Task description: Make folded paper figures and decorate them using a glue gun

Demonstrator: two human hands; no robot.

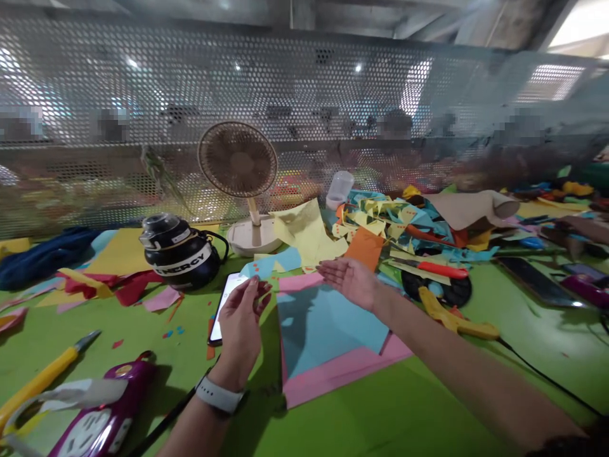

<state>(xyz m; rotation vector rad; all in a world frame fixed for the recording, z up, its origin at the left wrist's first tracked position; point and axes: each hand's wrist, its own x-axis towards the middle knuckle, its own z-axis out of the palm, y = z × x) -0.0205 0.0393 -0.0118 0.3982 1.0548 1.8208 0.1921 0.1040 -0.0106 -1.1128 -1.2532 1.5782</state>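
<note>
My left hand (242, 327), with a white watch (219, 393) on its wrist, hovers over the right side of a lit phone (222, 314). Its fingers are curled toward the thumb; whatever may be between them is too small to make out. My right hand (349, 282) is open, fingers stretched out and palm turned inward, with nothing in it. Beneath it lie a light blue sheet (333, 333) and a pink sheet (342, 377). An orange paper piece (365, 249) lies just behind that hand, beside a crumpled yellow sheet (309, 235).
A fan (240, 158) and black jug (183, 257) stand before the perforated metal screen (304, 82). Paper scraps (380, 216) heap at the back right. Yellow-handled tools (451, 320) lie right, near a dark phone (540, 279); a purple device (102, 406) lies front left.
</note>
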